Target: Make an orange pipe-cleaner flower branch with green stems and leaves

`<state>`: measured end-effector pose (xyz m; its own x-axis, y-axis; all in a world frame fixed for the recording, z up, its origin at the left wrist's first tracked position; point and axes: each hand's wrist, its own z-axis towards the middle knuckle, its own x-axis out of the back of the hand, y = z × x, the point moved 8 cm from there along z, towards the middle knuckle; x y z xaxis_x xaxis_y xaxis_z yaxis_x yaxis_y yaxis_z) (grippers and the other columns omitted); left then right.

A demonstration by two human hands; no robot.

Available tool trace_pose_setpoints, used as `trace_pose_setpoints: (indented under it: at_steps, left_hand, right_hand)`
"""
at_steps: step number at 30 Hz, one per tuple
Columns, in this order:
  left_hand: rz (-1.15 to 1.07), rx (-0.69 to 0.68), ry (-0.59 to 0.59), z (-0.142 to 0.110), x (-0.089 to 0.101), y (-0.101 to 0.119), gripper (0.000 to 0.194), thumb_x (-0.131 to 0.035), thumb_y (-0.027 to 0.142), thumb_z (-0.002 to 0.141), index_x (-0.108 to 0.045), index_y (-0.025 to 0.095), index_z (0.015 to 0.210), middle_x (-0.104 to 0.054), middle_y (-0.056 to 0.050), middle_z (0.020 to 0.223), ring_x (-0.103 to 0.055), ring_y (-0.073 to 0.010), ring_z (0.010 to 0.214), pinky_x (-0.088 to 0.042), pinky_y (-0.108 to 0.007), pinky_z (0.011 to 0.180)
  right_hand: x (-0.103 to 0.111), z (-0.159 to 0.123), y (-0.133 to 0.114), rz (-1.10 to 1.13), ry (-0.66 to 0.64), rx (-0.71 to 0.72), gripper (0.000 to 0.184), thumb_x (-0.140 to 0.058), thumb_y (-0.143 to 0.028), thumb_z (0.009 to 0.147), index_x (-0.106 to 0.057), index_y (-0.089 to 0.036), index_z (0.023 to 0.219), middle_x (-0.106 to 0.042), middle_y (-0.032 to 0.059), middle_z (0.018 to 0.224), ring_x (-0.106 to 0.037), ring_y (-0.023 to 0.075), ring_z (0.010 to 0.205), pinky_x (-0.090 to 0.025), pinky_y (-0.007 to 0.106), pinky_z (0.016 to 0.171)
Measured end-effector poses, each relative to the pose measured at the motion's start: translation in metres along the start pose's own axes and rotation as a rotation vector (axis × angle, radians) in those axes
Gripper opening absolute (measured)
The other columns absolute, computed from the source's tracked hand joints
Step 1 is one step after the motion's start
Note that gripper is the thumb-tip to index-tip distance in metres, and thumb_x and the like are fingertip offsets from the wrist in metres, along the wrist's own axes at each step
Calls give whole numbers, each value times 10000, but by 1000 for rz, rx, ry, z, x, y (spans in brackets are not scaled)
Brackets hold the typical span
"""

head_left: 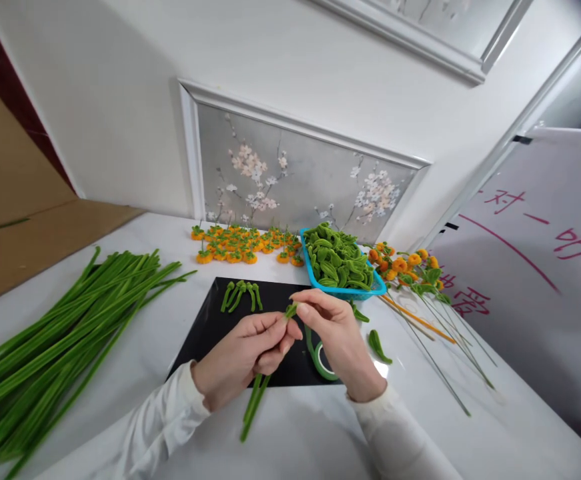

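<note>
Head view. At the centre of the frame, the left hand [247, 350], fingers closed, holds green chenille stems [254, 408], whose lower ends extend below it toward the bottom of the frame. The right hand [334, 337], its thumb and fingers nearly together, pinches at the small green upper end between the fingertips of both hands. Both hands are above a black mat [197, 340] on a white counter [310, 433].

Near the mat's upper edge lie short green stem pieces [241, 293], their upper ends gathered side by side. A roll of green tape [315, 357] rests on the mat just beside the right hand, partly hidden by it. To the right of this hand, a single green chenille leaf [379, 347] lies on the counter.

Right of centre, a blue basket [350, 293] bears heaped green leaves [337, 257]. To its left stand rows of orange chenille pieces [235, 245] with green tops; to its right lie orange flowers [400, 265] with long thin stems, and an orange stick [427, 321].

A large bundle of long green chenille stems [70, 340] spreads across the lower left. Behind the counter is a framed blossom panel [300, 173]; at far right, a whiteboard [535, 200] carries red writing.
</note>
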<state>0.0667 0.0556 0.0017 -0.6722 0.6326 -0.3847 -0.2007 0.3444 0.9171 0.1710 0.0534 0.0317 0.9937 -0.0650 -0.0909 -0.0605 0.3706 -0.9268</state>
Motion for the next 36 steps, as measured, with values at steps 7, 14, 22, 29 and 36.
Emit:
trace_pose_setpoints:
  at_steps: [7,14,22,29,36]
  left_hand:
    - [31,35,38,0,4,-4,227,-544,391,844,-622,182,879,-407,75,519,-123,-32,379,-82,-191,364]
    - [34,22,54,3,11,-7,174,-549,371,848,-589,202,869,-465,67,553,-141,-25,375,-85,-175,367]
    - [91,38,42,4,11,-9,256,-607,392,812,-618,142,759,-588,-4,636,-285,-30,399,-157,-190,384]
    - [89,122,24,5,23,-15,216,-678,307,767,-667,150,915,-652,-30,726,-449,-57,476,-271,-185,430]
    - [116,138,9,5,30,-13,204,-681,298,769,-693,135,892,-681,-48,736,-531,-61,490,-352,-151,429]
  right_hand:
    - [15,1,6,65,156,-11,204,-611,-390,818,-593,-192,775,-506,-32,654,-429,93,560,-357,219,543]
    - [8,3,4,-203,62,47,309,-473,-437,887,-623,-185,793,-581,10,736,-516,124,639,-413,239,601]
    - [-1,0,11,-178,-43,-4,178,-610,-333,806,-688,-189,736,-624,16,739,-561,147,694,-440,261,646]
    - [27,6,29,123,201,-127,284,-602,-450,807,-652,-179,738,-610,-3,661,-455,84,511,-354,208,471]
    - [26,6,39,491,200,-239,239,-727,-367,720,-603,-169,672,-642,-1,696,-470,56,495,-368,165,430]
